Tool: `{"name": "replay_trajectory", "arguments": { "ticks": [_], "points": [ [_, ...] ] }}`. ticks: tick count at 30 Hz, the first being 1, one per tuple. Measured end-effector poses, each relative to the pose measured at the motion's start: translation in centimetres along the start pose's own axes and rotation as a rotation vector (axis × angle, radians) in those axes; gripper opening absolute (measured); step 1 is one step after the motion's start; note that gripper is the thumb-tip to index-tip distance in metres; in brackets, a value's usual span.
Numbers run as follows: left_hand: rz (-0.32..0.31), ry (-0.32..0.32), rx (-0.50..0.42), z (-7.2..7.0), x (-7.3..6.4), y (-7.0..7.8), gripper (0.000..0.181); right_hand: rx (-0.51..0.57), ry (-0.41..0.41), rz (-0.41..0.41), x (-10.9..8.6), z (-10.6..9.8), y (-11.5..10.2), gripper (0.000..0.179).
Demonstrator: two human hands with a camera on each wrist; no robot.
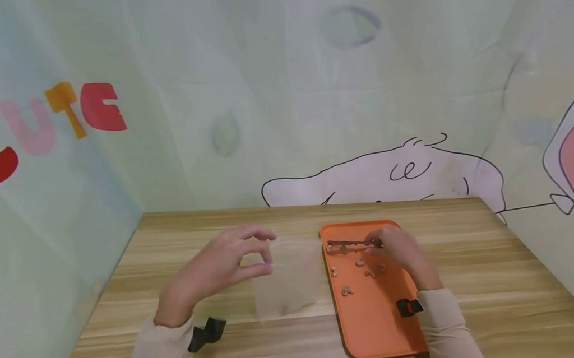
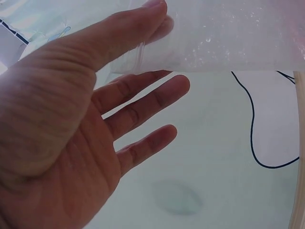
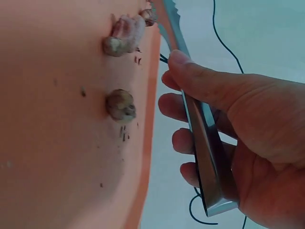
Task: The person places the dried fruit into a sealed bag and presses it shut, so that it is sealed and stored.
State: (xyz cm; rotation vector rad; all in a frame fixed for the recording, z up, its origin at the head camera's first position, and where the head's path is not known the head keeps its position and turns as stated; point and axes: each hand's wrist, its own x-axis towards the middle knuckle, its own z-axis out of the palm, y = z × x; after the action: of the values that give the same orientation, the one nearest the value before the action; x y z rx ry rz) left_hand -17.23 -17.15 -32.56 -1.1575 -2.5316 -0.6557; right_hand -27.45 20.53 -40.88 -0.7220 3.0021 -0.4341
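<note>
Pinching a clear bag (image 1: 290,288) by its edge, the left hand (image 1: 224,257) has a narrow grip, with the lower fingers free, probably to hold the bag up. The bag is just beside an orange tray (image 1: 375,329) on the table (image 1: 260,352), perhaps so that both are within easy reach. Over the tray, the right hand (image 1: 397,247) holds metal tongs (image 3: 204,138), its grip wrapped around their arms, seemingly to avoid touching the small brownish pieces (image 1: 347,291) lying there. Whether the tips hold a piece, I cannot tell at this size.
</note>
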Motion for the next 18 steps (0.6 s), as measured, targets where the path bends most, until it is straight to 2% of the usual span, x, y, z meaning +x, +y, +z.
{"name": "replay_trajectory", "arguments": {
  "ticks": [5, 10, 14, 18],
  "points": [
    [0.001, 0.001, -0.008, 0.0, 0.0, 0.0, 0.015, 0.015, 0.035, -0.021, 0.1, 0.4, 0.0, 0.004],
    [-0.008, -0.032, -0.029, -0.1, -0.1, 0.0, 0.012, 0.031, 0.057, -0.034, -0.1, 0.0, -0.2, 0.006],
    [-0.001, -0.047, -0.051, -0.3, -0.3, 0.0, 0.01, 0.072, 0.129, -0.082, -0.7, -1.3, -1.0, 0.01],
    [0.007, -0.063, -0.06, -0.6, -0.2, 0.2, 0.009, 0.115, 0.229, -0.139, -1.6, -3.8, -2.4, 0.013]
  ]
}}
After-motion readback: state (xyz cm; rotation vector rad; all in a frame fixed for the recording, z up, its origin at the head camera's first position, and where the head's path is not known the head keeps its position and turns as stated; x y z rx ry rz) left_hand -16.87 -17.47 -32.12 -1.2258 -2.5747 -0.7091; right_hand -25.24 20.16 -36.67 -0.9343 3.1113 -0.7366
